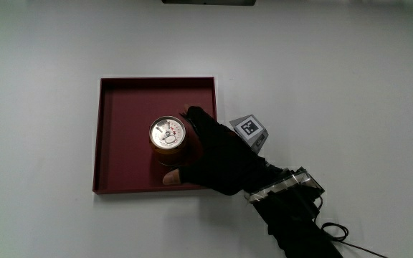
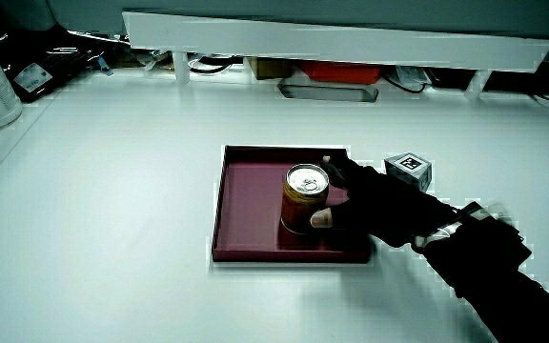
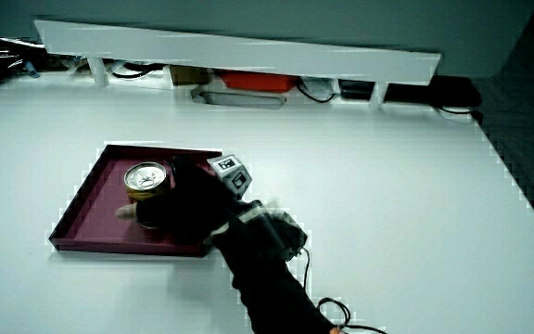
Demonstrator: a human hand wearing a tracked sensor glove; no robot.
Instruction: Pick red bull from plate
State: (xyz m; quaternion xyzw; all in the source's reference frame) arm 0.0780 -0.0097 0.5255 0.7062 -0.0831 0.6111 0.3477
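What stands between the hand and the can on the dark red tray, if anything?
Nothing visible does. The hand is already around the can, which stands upright in the tray; its fingers and thumb wrap the can's side. The can is the only thing in the tray, and nothing is above it.

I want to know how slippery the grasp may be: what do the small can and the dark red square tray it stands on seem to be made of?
The small can looks like metal: its pale silvery top glints and carries a pull tab. The dark red square tray looks like matte plastic or lacquered wood, with an even colour, thin raised rim and no shine; which one is unclear. The hand in a black fabric-like glove wraps the can's side.
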